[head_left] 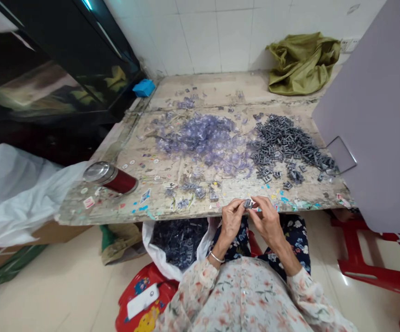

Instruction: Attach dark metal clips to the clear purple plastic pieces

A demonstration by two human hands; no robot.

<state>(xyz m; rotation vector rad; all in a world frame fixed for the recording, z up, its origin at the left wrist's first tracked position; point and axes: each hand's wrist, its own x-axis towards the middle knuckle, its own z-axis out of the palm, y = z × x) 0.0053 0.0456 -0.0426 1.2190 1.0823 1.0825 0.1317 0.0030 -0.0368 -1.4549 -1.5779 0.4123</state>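
Head view: a person's left hand (232, 217) and right hand (266, 220) meet at the worktop's near edge, right of its middle, with a small gray piece (248, 203) between them. The fingers of both hands are bent and grasping that piece by their tips, the left from one side and the right from the other; how firmly, I cannot tell. The worktop (220, 85) carries a heap of gray pieces (283, 138) towards its right edge and a spread of clear pieces (205, 133) around its middle, with a few loose bits (200, 192) near the front edge. The likeliest mishap is a drop: the piece is tiny, held only by fingertips and right at the edge, so a slip could send it into the lap or onto the floor. It might also fall into the open white sack (147, 237) of dark pieces (181, 240) below the near edge, where it would be hard to pick out. The two heaps come together at their sides, so a careless sweep of the right forearm could mix them or push the front bits over. Near the worktop's left front corner is a red flask (120, 180); whether it stands or lies I cannot say for certain, but a wide swing of the left elbow could knock it down.
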